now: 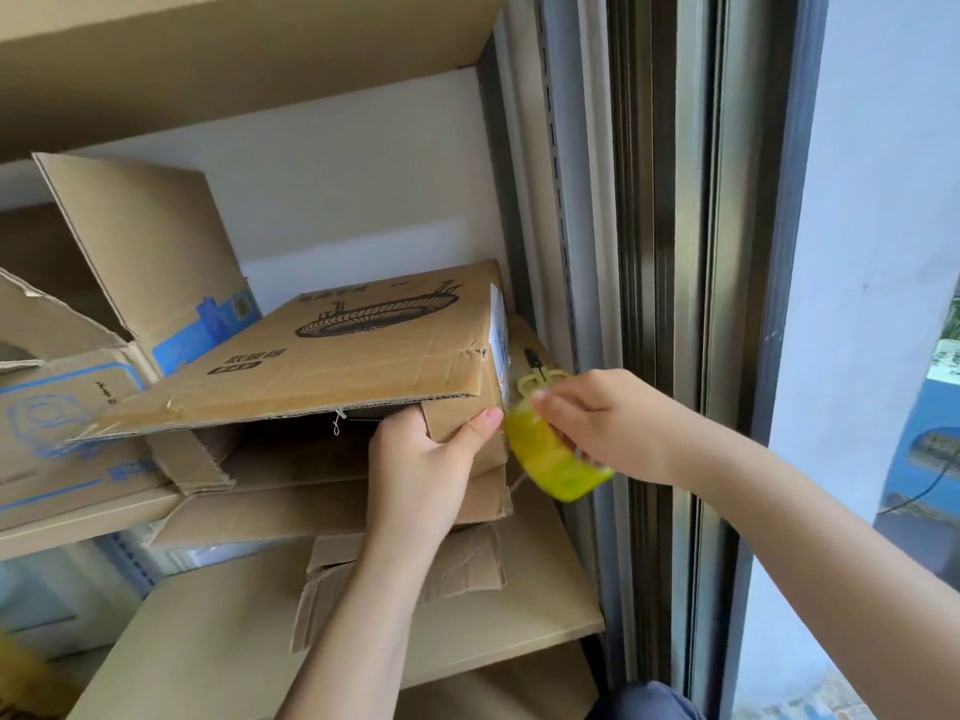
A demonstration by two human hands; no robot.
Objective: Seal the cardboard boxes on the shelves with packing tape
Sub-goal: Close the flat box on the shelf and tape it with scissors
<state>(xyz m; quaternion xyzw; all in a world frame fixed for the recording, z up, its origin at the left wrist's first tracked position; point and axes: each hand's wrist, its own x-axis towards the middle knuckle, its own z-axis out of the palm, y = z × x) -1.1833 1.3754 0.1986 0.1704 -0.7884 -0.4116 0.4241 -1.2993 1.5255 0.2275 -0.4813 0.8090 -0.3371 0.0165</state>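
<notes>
We grip the box (pixel 332 350) flap with our left hand (pixel 421 459), right hand (pixel 602 423) gripping the tape (pixel 550 454), ready to start a strip at the corner

Left hand (pixel 421 459) raised, thumb out, fingers curled — right hand (pixel 597 423) alongside, fingers pinched, forearm extended.

Single head-worn wide-angle view, looking forward and slightly down into the shelf (pixel 545 610) bay at close range. Both forearms enter from bottom edge, right of centre. Window frame (pixel 670 304) fills right side; straight edges bow toward frame margins
</notes>
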